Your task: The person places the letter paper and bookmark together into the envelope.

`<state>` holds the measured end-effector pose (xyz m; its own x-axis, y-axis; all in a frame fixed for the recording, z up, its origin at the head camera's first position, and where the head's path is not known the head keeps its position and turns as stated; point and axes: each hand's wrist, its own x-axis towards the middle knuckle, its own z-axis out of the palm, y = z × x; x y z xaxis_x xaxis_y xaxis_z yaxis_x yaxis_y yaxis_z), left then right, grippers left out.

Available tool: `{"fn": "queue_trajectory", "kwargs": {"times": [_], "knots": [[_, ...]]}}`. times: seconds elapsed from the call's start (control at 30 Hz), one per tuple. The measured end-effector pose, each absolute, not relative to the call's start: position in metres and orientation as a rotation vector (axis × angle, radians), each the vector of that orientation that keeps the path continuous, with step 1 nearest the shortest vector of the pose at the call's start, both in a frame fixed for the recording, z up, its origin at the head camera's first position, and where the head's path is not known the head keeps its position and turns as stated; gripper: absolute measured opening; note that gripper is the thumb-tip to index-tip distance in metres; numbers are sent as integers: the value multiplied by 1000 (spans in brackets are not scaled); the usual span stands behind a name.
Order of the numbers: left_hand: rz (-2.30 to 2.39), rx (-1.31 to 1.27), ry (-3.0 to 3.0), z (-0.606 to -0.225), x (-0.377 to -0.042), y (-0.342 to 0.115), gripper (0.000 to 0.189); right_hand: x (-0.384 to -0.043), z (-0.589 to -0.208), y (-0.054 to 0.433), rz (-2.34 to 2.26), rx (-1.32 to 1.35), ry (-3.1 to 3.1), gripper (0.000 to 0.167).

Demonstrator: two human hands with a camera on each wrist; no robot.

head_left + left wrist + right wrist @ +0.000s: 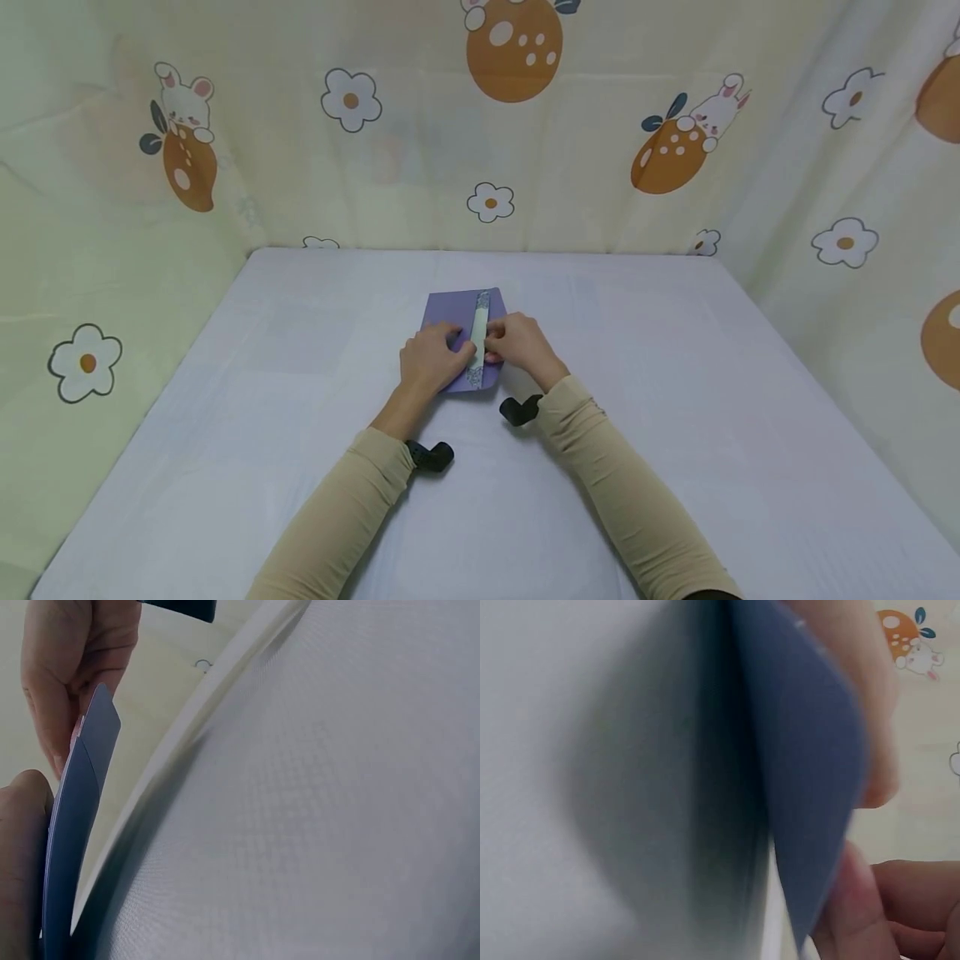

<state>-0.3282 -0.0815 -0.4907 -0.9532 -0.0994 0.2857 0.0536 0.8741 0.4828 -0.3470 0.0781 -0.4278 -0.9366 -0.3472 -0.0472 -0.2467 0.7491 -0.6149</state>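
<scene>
A flat purple envelope-like piece [450, 307] lies near the middle of the table in the head view, with angled corners on its right side. Along it runs a pale green strip [480, 321] with dark patterned ends. My left hand [431, 358] rests on the purple piece from the left, its thumb touching the strip. From the right, my right hand [517, 342] has curled fingers and pinches at the strip's right edge; the exact contact is partly hidden. In both wrist views the purple piece [82, 772] [802, 735] shows edge-on, part of it raised off the cloth.
A white cloth covers the table [300, 333]. Behind and beside it hangs a pale curtain [420, 150] printed with rabbits and flowers. Black wrist cameras [431, 457] sit under both forearms, close to the table surface.
</scene>
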Motion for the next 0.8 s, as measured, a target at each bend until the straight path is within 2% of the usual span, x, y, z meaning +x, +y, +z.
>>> {"fn": "queue_trajectory", "kwargs": {"times": [0.1, 0.8], "knots": [[-711, 34, -2744, -491, -329, -81, 54, -346, -426, 78, -989, -453, 2733, 40], [-714, 50, -2735, -489, -327, -80, 52, -343, -423, 79, -985, -490, 2714, 40]]}}
